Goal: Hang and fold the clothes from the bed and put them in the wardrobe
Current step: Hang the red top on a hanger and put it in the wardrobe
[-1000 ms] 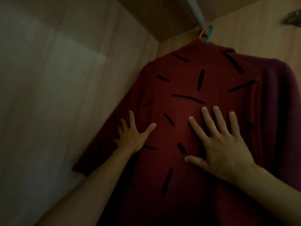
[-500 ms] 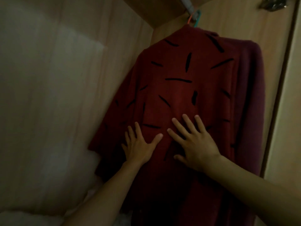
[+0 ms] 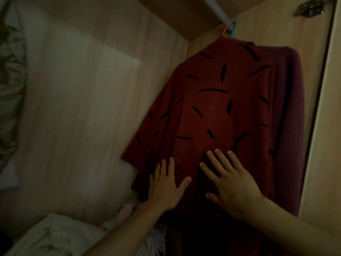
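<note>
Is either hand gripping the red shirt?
No, the left hand and right hand lie flat, fingers spread, against the hanging red shirt.

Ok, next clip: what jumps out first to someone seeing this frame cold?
The dark red shirt with black dashes dominates, hanging from a hanger hooked on the rail at upper right. Both hands lie flat, fingers spread, on its lower front: left hand beside right hand. A darker maroon garment hangs behind it, and pale crumpled cloth lies at lower left.

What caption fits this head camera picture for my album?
Both hands, left hand and right hand, flat on a red shirt hanging in the wardrobe.
</note>
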Motion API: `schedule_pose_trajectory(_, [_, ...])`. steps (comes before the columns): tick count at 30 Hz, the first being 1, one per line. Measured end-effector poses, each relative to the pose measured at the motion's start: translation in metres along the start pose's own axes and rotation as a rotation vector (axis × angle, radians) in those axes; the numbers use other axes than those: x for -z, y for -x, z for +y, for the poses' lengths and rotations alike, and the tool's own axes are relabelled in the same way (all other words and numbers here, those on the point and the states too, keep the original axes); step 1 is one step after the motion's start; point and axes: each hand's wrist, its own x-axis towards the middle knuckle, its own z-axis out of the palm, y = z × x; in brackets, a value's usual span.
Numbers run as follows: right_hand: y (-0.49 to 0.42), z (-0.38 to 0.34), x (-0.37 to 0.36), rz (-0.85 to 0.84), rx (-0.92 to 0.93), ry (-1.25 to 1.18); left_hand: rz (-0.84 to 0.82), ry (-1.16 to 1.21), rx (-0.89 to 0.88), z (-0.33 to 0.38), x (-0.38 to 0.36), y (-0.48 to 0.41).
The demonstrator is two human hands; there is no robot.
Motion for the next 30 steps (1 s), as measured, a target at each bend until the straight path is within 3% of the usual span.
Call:
schedule_pose_trajectory(9, [0.039, -0.044, 0.005, 0.034, 0.028, -0.079, 0.037, 0.010, 0.017, -0.028, 0.022, 0.070])
schedule_pose_trajectory(20, [0.141, -0.031, 0.065, 0.160, 0.061, -0.327, 0.122, -0.137, 0.077, 0.054, 0.074, 0.172])
schedule_pose_trajectory(30, [0.256, -0.034, 0.086, 0.064, 0.020, -0.664, 0.082, -0.256, 0.182, 0.140, 0.086, 0.324])
